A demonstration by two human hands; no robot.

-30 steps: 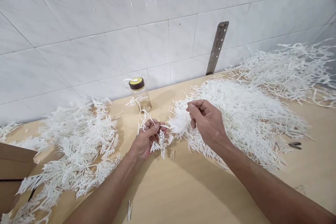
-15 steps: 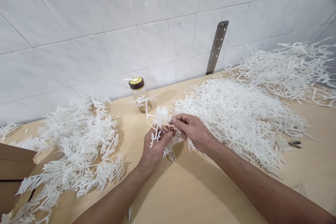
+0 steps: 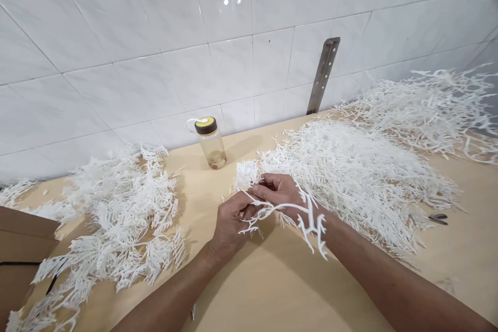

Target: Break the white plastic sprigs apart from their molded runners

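- Head view: the left hand's (image 3: 232, 222) fingers pinch a white sprig (image 3: 310, 219) above the desk (image 3: 307, 290); its branches arch rightward from them, in front of the right hand's (image 3: 280, 192) wrist.
- The right hand's fingers curl in beside the left's; I cannot tell what they grip.
- Just beyond both sets of fingers: a whitish tuft (image 3: 246, 171).
- The sprig looks light and springy, probably plastic; thin tips may snag or snap.
- Best hold: its stem, at the left fingers, rather than the forks.
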